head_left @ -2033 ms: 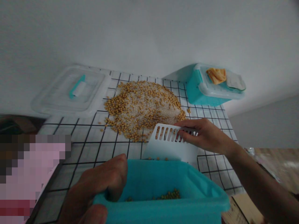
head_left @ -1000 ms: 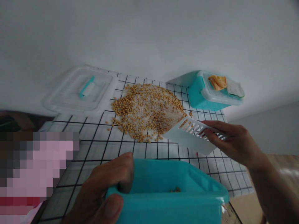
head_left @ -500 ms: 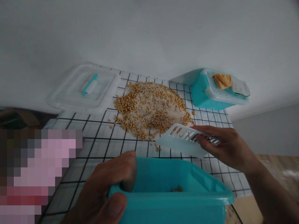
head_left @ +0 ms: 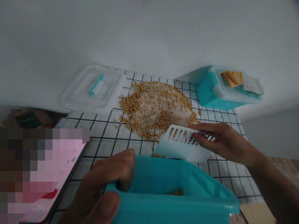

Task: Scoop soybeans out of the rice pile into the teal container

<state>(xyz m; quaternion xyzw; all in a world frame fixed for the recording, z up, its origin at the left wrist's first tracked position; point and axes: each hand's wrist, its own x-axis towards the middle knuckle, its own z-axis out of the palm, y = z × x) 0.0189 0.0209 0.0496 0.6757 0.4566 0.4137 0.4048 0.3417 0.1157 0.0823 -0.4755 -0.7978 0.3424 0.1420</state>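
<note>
My left hand (head_left: 109, 180) grips the rim at the near left corner of a turquoise plastic bin (head_left: 177, 205). A few greenish beans (head_left: 176, 191) show at the bottom of it. In my right hand (head_left: 219, 140) is a white slotted scoop (head_left: 179, 144), fingers on its slotted side, tilted on edge just beyond the bin. Past the scoop lies a spread pile of yellow soybeans mixed with white grains (head_left: 161, 107), with stray beans around it. Part of the pile's near right edge is hidden behind the scoop and hand.
A clear lid with a turquoise handle (head_left: 93, 90) lies at the back left. At the back right stands a lidded turquoise box (head_left: 215, 93) with an orange cloth (head_left: 232, 78) and a white cloth (head_left: 252, 84) on top. A partly pixelated screen (head_left: 63, 174) sits at the left.
The scoop has shifted slightly toward the bin, tipping a little more, with my right hand on it. The view has swung slightly left. My left hand keeps its grip on the bin.
</note>
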